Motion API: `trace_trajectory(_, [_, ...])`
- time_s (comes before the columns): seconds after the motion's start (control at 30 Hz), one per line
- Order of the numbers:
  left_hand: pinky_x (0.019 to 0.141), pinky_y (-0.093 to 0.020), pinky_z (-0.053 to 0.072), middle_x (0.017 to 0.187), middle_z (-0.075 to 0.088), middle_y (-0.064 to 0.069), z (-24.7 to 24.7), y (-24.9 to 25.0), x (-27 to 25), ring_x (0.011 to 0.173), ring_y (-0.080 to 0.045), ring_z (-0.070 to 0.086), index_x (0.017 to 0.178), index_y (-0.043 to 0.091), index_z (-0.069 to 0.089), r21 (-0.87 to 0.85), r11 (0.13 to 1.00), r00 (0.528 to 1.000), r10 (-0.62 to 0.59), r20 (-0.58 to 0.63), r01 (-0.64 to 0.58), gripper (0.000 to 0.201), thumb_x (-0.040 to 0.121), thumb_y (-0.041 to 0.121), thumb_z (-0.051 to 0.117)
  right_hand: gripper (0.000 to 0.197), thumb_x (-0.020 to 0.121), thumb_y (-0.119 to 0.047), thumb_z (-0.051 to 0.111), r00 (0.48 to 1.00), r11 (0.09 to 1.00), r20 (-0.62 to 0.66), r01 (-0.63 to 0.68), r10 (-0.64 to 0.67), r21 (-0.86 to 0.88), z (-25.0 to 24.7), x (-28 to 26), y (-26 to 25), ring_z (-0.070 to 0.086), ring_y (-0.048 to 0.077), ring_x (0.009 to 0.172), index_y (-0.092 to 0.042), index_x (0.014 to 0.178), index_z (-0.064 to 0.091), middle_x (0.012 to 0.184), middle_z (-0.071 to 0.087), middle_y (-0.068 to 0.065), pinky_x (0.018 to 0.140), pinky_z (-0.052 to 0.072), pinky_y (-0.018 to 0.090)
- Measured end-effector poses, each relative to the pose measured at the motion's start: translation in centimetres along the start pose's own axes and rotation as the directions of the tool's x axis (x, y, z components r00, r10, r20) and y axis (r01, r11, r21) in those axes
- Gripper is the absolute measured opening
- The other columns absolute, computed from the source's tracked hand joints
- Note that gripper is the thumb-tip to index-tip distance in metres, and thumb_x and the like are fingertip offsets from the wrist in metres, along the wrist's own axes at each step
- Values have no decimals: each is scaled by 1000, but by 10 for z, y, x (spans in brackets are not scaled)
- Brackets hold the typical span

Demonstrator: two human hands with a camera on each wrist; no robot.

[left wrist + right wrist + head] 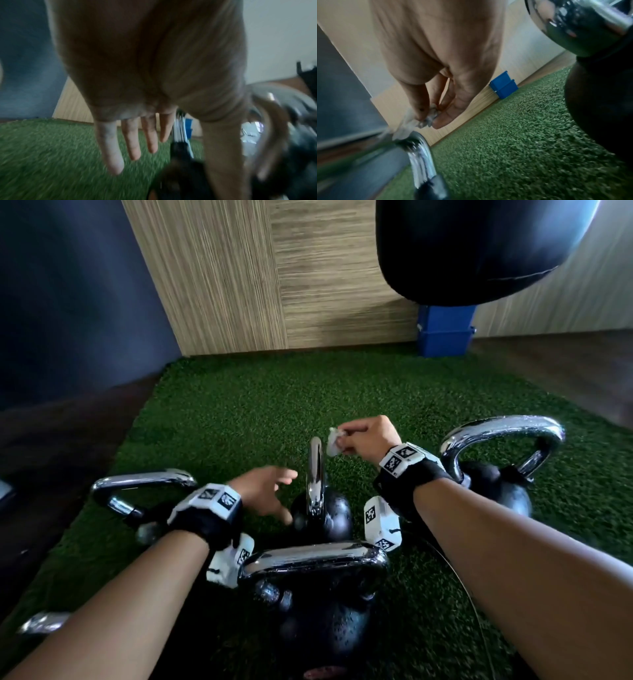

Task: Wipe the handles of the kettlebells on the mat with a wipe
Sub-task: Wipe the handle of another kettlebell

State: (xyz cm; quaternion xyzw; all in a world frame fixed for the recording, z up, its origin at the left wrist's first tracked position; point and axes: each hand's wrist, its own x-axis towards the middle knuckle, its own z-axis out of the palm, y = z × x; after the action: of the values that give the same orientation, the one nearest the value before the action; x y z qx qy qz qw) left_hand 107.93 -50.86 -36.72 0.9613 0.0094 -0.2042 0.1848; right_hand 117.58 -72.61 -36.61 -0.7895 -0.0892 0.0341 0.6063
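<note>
Several black kettlebells with chrome handles stand on the green turf mat (239, 405). The middle kettlebell (323, 513) shows its handle (315, 470) edge-on. My right hand (363, 438) pinches a crumpled white wipe (334, 441) just right of the handle's top; in the right wrist view the wipe (412, 124) touches the chrome handle (421, 155). My left hand (265, 491) hovers open beside the middle kettlebell's left flank, its fingers (132, 142) spread and holding nothing. Other kettlebells sit at the right (496, 487), at the left (137, 494) and nearest me (318, 594).
A black punching bag (479, 248) hangs at the upper right above a blue box (445, 332) by the wood-panel wall (274, 285). Dark floor borders the mat on both sides. Another chrome handle (42, 622) peeks out at the lower left.
</note>
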Motion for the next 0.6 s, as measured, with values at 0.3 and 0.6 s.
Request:
trace_trajectory(0.3, [121, -28, 33, 147, 41, 9, 72, -1, 26, 138, -6, 40, 150, 31, 31, 7, 902, 890, 428, -154, -433, 101, 70, 71, 79, 23, 80, 3, 79, 979, 979, 97, -168, 180, -118, 27, 10, 38, 71, 27, 72, 2, 103, 77, 89, 77, 18, 82, 63, 46])
trace_trajectory(0.6, [107, -46, 50, 147, 47, -4, 68, 13, 26, 131, -26, 48, 135, 32, 41, 233, 925, 949, 315, -33, -299, 57, 86, 55, 59, 20, 84, -6, 79, 973, 942, 155, -115, 170, -314, 32, 15, 26, 76, 28, 92, -6, 104, 78, 94, 78, 14, 84, 62, 42])
